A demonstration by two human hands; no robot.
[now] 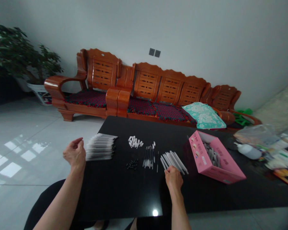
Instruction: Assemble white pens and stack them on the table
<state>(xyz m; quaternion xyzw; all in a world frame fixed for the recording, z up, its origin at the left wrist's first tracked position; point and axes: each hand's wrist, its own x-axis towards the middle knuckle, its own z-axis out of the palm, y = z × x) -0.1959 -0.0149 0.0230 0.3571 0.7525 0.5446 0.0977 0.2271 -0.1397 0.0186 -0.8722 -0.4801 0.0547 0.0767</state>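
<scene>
Pen parts sorted by kind on our desk.
Right hand grips white barrels; left hand curls near stacked pens, grip unclear.

We see the room in soft, even daylight. Bright window patches lie mirrored on the glossy floor at left, and a small white glare spot sits on the black table near its front edge. The plant is dim. Our left hand and right hand look sharp; the wide lens bows the sofa, and the clutter at far right smears.
</scene>
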